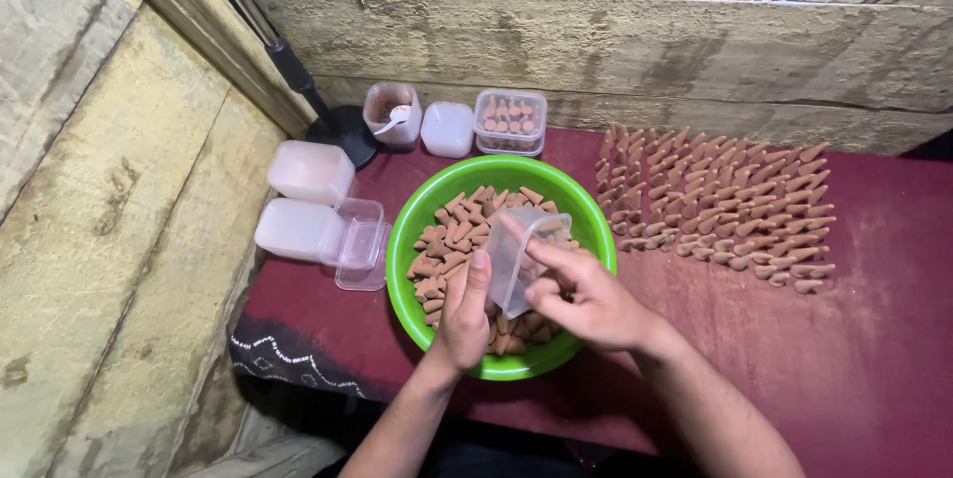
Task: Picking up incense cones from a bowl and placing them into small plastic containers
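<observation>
Cones (452,240) lie in the green bowl (407,230), under your hands. Your right hand (581,294) pinches the tilted clear box (526,255); your left hand (465,314) is curled, nearer the cones.

Clear plastic boxes (509,123) behind green bowl (417,210)

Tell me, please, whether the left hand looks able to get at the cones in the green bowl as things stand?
Probably yes: the left hand already rests over the cones inside the green bowl, with nothing covering them.
</observation>
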